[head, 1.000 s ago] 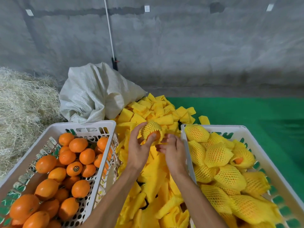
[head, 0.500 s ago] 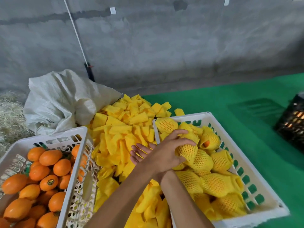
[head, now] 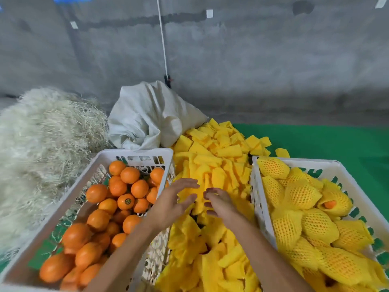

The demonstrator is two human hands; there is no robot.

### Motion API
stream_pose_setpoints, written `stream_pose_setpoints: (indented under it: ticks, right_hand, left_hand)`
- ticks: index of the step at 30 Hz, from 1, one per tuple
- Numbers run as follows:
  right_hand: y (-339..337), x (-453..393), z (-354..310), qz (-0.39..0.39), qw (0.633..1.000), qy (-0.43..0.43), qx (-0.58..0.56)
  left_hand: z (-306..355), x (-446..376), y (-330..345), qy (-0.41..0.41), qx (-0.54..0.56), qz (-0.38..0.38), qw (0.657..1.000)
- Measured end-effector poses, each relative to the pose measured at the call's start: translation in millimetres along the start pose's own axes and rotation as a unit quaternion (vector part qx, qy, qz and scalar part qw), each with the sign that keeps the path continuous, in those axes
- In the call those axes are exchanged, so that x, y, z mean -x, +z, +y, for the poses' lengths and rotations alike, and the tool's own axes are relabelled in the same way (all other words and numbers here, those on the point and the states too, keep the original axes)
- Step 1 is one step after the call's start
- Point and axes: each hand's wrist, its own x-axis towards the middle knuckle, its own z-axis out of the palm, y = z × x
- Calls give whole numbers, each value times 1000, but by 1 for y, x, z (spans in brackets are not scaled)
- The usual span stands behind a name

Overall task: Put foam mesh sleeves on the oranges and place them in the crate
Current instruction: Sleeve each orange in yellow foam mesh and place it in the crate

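Observation:
Bare oranges (head: 117, 199) fill the white crate on the left (head: 134, 153). The white crate on the right (head: 255, 186) holds several oranges wrapped in yellow foam mesh sleeves (head: 301, 194). Between the two crates lies a big pile of loose yellow sleeves (head: 210, 163). Both hands hover over this pile. My left hand (head: 174, 200) has its fingers spread and holds nothing. Just to its right, my right hand (head: 220, 204) has loosely bent fingers whose tips touch the sleeves, with no orange in it.
A grey-white sack (head: 151, 116) slumps behind the sleeve pile. Straw (head: 46, 140) is heaped at the left. A concrete wall (head: 252, 60) with a white cord (head: 163, 39) closes the back. Green matting (head: 326, 142) covers the floor at the right.
The sleeved orange that both hands held has gone into the right crate. Both hands have come back left to the loose sleeve pile, holding nothing.

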Motion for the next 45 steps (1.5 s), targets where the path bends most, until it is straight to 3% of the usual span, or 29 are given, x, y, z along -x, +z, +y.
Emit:
stream_pose_setpoints:
  ticks: [4, 8, 11, 14, 19, 24, 28, 31, 35, 41, 45]
  right_hand:
    - [18, -24, 5, 24, 996, -45, 76]
    - [25, -50, 4, 37, 978, -110, 172]
    - [33, -65, 1, 17, 972, -117, 205]
    - [39, -74, 4, -3, 971, -103, 214]
    - [49, -74, 15, 0, 955, -170, 244]
    - [53, -71, 11, 5, 958, -152, 242]
    - [61, -73, 4, 20, 943, -140, 301]
    - [70, -70, 1, -2, 952, -105, 287]
    - [71, -60, -3, 5, 967, -111, 228]
    - [53, -25, -26, 100, 967, -189, 136]
    - [31, -11, -41, 96, 979, -174, 36]
  left_hand:
    - [-44, 33, -36, -39, -7, 80, 996]
    - [-94, 46, -70, -181, -140, 86, 970]
    - [-121, 43, -94, -298, -300, 41, 905]
    - [-134, 40, -108, -430, -348, 44, 832]
    - [-147, 48, -102, -442, -436, 42, 783]
    - [-147, 55, -108, -421, -393, 60, 815]
    - [-137, 59, -116, -338, -276, 167, 884]
    - [-120, 54, -112, -262, -167, 235, 921]
    - [-86, 40, -93, -200, -31, 282, 938]
    - [-36, 11, -67, -79, -36, 297, 951]
    - [-17, -14, -32, -72, 35, 267, 960]
